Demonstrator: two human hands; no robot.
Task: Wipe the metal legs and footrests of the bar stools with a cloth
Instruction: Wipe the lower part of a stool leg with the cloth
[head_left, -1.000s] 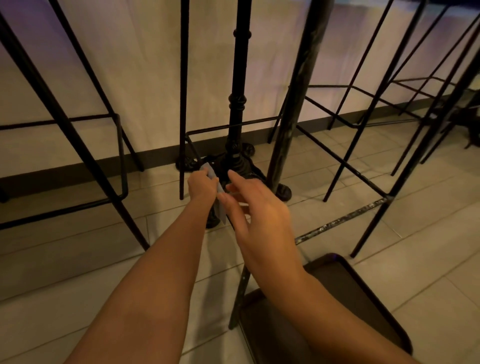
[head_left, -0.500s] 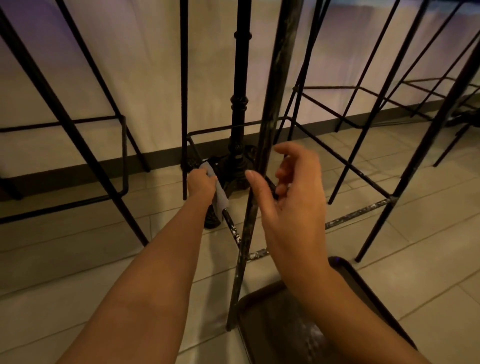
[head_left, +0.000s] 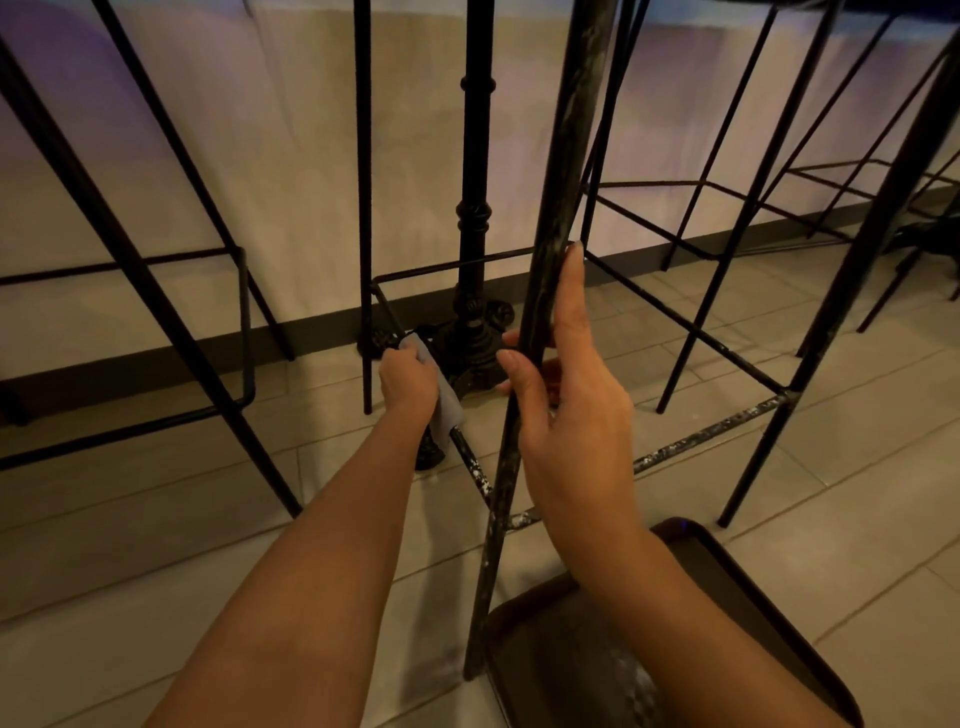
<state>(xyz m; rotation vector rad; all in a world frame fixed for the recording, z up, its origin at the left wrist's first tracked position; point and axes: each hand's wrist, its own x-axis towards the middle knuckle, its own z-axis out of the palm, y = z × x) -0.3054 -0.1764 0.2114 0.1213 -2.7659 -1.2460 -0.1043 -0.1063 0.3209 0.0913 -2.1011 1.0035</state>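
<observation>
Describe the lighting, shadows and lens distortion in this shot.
Head view: dim warm light, with a purple-pink tint on the wall; the nearest stool leg throws a soft shadow on the floor tiles; straight stool legs bow toward the edges from the wide-angle lens; the cloth in the left hand stays fairly sharp.

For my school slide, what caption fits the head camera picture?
Left hand wipes a footrest with a cloth; right hand grips the stool leg.
</observation>
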